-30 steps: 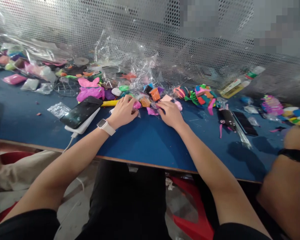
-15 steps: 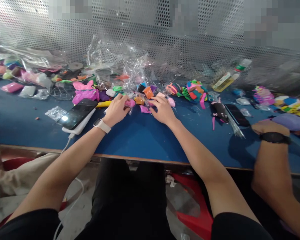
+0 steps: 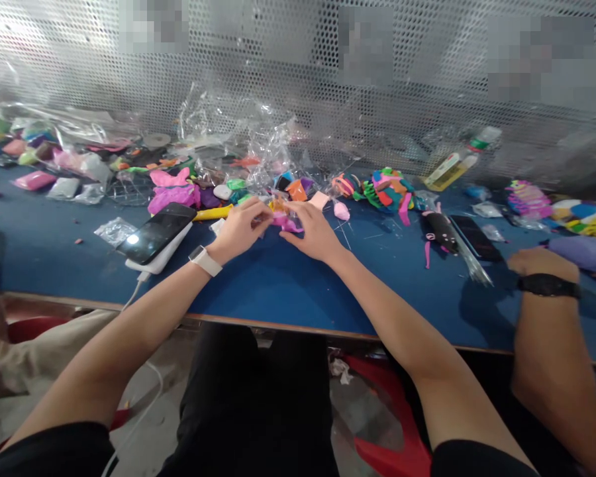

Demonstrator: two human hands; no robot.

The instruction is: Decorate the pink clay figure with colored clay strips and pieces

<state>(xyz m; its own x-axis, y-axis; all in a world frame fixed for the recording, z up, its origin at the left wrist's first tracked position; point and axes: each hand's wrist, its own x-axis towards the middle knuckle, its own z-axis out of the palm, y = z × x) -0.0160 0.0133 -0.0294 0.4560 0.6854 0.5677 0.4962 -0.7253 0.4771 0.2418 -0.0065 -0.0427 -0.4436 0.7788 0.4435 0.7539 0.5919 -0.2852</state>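
Pink modelling clay in a clear wrapper lies on the blue table between my two hands, with an orange-yellow lump beside it. My left hand has its fingers curled and pinched together at the left of this clay; what is in the pinch is too small to make out. At the right side, my right hand has thumb and fingers apart around the pink clay, its fingertips close to it. Just left of my left hand lies a yellow clay piece. Beyond my hands sits an orange clay packet.
A phone rests on a white power bank with a cable at left. Crumpled clear wrappers pile against the perforated metal screen. A multicoloured clay model and a bottle stand right. A co-worker's forearm reaches in there.
My hands have drawn closer together over the pink clay. My left hand has shifted right, and its fingers are more curled. The view has tilted slightly.
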